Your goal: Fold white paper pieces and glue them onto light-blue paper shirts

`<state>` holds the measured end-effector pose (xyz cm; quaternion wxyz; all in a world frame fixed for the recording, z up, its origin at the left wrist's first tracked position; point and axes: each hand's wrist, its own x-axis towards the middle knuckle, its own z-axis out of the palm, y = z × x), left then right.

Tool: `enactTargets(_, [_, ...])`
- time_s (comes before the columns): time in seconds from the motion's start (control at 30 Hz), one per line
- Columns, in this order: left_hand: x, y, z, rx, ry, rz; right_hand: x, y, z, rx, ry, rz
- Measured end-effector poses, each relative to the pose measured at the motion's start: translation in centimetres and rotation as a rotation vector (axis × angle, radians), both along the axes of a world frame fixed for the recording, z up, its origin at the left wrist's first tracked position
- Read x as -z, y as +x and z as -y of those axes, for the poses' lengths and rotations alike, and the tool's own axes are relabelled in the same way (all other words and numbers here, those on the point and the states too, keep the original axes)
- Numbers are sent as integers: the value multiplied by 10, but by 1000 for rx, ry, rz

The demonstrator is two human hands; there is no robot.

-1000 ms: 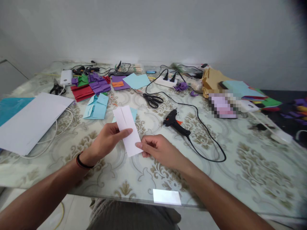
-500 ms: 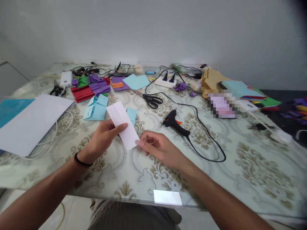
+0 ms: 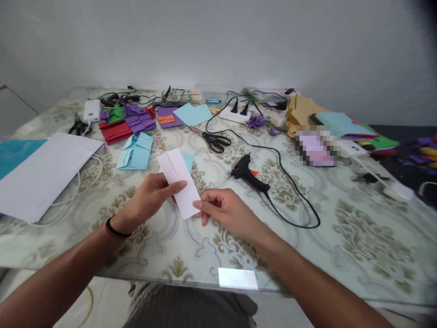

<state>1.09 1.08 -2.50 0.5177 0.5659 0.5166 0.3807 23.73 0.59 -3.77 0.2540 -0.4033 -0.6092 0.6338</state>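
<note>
A folded strip of white paper (image 3: 177, 184) is held tilted above the table between both hands. My left hand (image 3: 153, 193) grips its left edge, thumb on top and fingers underneath. My right hand (image 3: 221, 207) pinches the lower right edge between thumb and fingers. A seam runs down the strip's upper part. Behind it lies a light blue paper piece (image 3: 187, 160), partly covered. Folded light blue papers (image 3: 136, 152) rest just beyond my left hand. To the right of my right hand is a black glue gun (image 3: 251, 173), with black-handled scissors (image 3: 216, 142) farther back.
White sheets (image 3: 51, 173) lie over a blue folder (image 3: 20, 152) at left. Red folded paper (image 3: 114, 132) and purple folded paper (image 3: 141, 122) sit at the back left. A power strip (image 3: 235, 115) has cords plugged in. A small white paper piece (image 3: 238, 279) lies at the front edge.
The white paper strip has shifted slightly right and down with both hands. My right fingers have closed farther over its lower edge.
</note>
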Motion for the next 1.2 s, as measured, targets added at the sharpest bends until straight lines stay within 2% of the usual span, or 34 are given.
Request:
enactTargets(0.57, [0,2,2,11,-18,5,-4,-1,2,-48,-51,-17])
enactTargets(0.93, [3,1,3,21,-44,-9,-1,-4,3,-9,-146,-61])
enactTargets(1.2, [5,2,4,42,-36,-45,-3,-7,3,-1,-145,-91])
